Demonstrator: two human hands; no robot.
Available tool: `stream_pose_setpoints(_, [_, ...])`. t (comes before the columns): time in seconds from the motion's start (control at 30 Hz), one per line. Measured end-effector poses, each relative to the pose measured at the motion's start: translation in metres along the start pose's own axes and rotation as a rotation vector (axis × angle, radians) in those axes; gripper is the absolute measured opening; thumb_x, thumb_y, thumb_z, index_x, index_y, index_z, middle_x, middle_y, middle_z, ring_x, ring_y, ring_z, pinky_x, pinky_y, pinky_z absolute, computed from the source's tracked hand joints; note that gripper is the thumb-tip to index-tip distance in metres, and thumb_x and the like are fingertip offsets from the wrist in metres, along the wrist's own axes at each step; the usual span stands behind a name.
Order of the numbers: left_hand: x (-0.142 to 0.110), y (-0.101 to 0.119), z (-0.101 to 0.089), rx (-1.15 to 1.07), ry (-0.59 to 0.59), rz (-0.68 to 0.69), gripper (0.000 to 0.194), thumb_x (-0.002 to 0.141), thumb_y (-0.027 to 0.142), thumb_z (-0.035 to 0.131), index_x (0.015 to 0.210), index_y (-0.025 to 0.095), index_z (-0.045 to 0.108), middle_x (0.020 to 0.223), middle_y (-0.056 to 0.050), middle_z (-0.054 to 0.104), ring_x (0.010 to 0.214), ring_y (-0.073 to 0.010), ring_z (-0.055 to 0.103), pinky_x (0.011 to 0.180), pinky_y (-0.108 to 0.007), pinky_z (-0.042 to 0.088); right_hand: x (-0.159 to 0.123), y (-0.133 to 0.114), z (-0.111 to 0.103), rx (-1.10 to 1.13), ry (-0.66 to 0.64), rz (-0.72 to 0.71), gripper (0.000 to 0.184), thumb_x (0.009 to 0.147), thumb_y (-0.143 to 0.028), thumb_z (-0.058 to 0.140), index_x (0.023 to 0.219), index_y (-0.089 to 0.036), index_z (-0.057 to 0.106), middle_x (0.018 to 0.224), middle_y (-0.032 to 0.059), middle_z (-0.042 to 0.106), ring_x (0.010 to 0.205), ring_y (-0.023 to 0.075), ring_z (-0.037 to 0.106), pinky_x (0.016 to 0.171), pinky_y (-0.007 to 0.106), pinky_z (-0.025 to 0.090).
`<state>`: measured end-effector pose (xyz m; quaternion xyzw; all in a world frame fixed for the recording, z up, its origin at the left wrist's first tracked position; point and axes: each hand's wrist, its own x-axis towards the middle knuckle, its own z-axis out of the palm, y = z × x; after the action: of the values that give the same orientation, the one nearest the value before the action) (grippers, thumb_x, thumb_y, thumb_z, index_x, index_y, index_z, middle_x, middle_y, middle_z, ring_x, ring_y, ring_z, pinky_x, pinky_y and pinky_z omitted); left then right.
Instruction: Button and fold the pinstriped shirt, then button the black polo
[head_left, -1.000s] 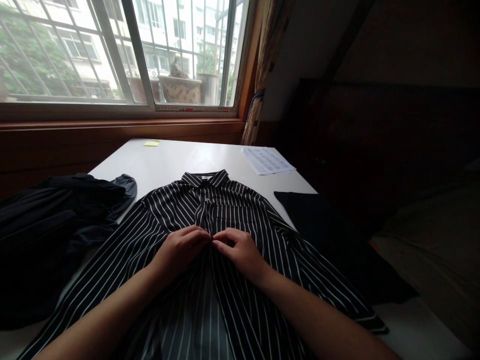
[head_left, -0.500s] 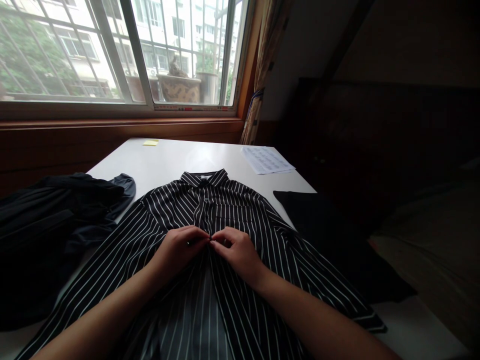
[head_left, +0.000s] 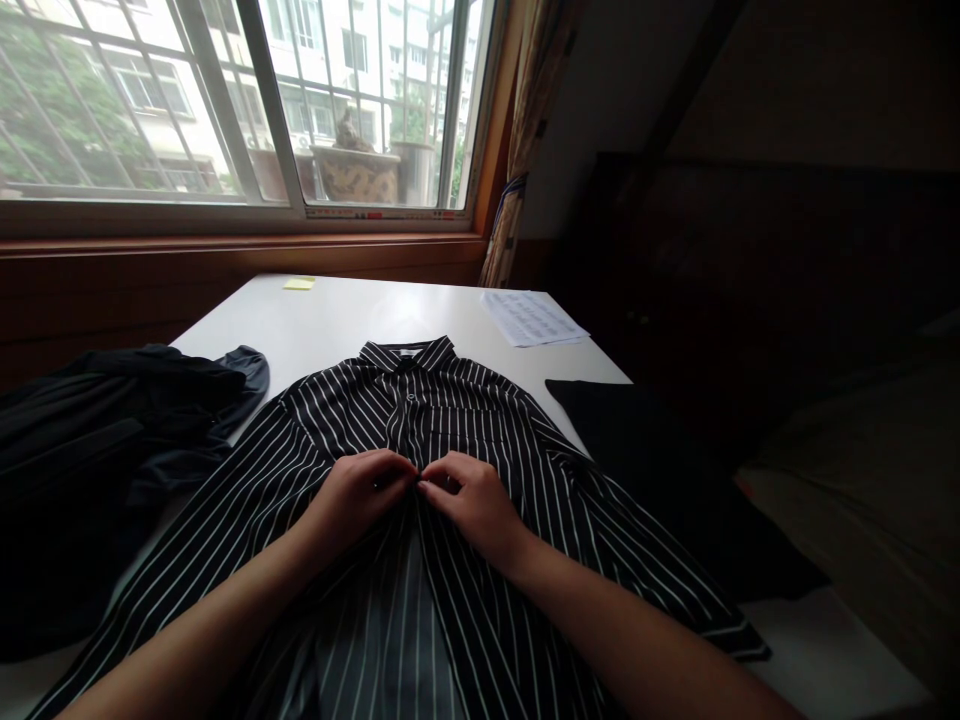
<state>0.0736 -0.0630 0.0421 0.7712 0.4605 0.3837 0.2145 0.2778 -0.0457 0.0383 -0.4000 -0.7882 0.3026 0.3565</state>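
A black shirt with white stripes [head_left: 480, 400] lies face up across the table, its collar toward the window and its sleeves spread to both sides. Midway down the front, my left hand [head_left: 364, 490] pinches the front edge between thumb and fingers. Opposite it, my right hand [head_left: 472, 500] pinches the other side of the placket, and the fingertips of both hands almost meet. Whatever small part sits between the fingertips is hidden. Above the hands a button [head_left: 410, 397] shows on the placket. Below them the front edges part and the inside of the back shows.
Dark crumpled clothing [head_left: 112, 430] is heaped on the left of the white table [head_left: 360, 310]. A flat black cloth [head_left: 675, 480] lies at the right. Printed sheets [head_left: 532, 318] and a yellow sticky note [head_left: 299, 284] rest near the far edge, below the window.
Both hands keep their pinch at the same spot on the shirt front, with hardly any finger movement. The whole view has shifted very slightly.
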Motion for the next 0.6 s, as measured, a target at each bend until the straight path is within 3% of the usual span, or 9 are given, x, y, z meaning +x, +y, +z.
stream_pose_setpoints(0.13, [0.0013, 0.0035, -0.0014, -0.034, -0.033, -0.045, 0.008, 0.089, 0.022, 0.066, 0.092, 0.021, 0.073, 0.086, 0.0, 0.075, 0.077, -0.0147, 0.07, 0.071, -0.024, 0.053, 0.0007, 0.0005, 0.0006, -0.019, 0.003, -0.015, 0.001, 0.087, -0.021, 0.071, 0.088, -0.022, 0.071, 0.084, -0.0007, 0.068, 0.08, 0.0148, 0.064, 0.076, 0.028, 0.048])
stream_pose_setpoints(0.6, [0.0008, -0.0009, -0.0016, -0.133, -0.085, -0.176, 0.01, 0.088, 0.023, 0.065, 0.091, 0.022, 0.074, 0.086, 0.0, 0.076, 0.079, -0.0165, 0.07, 0.073, -0.026, 0.052, 0.0003, 0.0017, 0.0015, -0.031, 0.002, -0.024, 0.006, 0.085, -0.017, 0.073, 0.087, -0.022, 0.07, 0.084, -0.0017, 0.067, 0.079, 0.0141, 0.064, 0.076, 0.027, 0.048])
